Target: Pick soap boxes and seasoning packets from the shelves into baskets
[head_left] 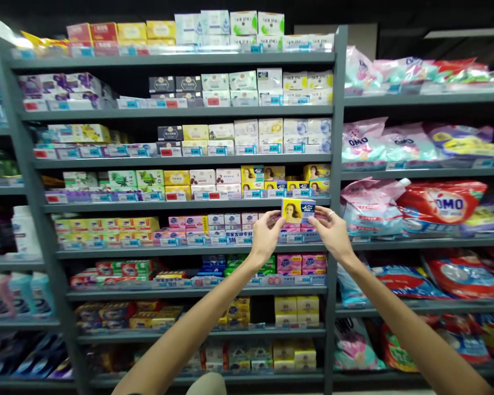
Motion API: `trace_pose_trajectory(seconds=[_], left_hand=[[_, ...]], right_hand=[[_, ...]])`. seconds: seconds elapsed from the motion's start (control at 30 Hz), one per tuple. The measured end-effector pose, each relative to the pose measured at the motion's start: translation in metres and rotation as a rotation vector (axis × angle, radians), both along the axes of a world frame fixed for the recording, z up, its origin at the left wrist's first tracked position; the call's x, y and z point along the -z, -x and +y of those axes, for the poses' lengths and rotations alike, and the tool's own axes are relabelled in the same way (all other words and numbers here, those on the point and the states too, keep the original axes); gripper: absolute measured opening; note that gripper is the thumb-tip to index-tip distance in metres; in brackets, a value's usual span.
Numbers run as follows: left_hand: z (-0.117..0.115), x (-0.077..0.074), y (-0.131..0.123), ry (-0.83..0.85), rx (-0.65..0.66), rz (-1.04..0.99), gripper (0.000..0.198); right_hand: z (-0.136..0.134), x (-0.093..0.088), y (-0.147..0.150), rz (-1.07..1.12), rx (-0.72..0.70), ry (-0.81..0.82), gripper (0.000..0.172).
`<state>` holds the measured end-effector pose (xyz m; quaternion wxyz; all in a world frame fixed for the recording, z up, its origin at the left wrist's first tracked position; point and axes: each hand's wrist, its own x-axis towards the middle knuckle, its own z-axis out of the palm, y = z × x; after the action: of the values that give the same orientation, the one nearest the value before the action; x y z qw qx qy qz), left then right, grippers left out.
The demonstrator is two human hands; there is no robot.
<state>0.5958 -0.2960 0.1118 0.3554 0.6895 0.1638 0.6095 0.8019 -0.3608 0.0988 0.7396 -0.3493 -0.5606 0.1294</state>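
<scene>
Pinching a small yellow-and-blue soap box by its two short ends: left hand grips the left end, fingers closed on it with the thumb below; right hand grips the right end the same way, a ring visible on one finger. Box is held upright, front face toward the camera, showing a printed portrait. It sits in the air just in front of a grey shelf unit, level with the shelf board that carries pink and white cartons. Directly above, a row of matching yellow boxes stands on the next shelf. Both forearms extend up from the lower edge of view. Right of the upright post, a neighbouring bay holds soft detergent bags, red and pink, lying flat.
</scene>
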Motion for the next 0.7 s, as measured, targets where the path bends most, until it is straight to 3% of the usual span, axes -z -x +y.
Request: trace_pose_trajectory(seconds=[0.33,0.7], left_hand=[[0.007,0.004,0.024,0.008,0.01,0.036,0.041],[0.015,0.001,0.0,-0.021,0.022,0.126,0.039]], right_hand=[[0.014,0.014,0.016,-0.046,-0.009,-0.006,0.058],[0.01,0.015,-0.008,-0.042,0.049,0.044,0.058]])
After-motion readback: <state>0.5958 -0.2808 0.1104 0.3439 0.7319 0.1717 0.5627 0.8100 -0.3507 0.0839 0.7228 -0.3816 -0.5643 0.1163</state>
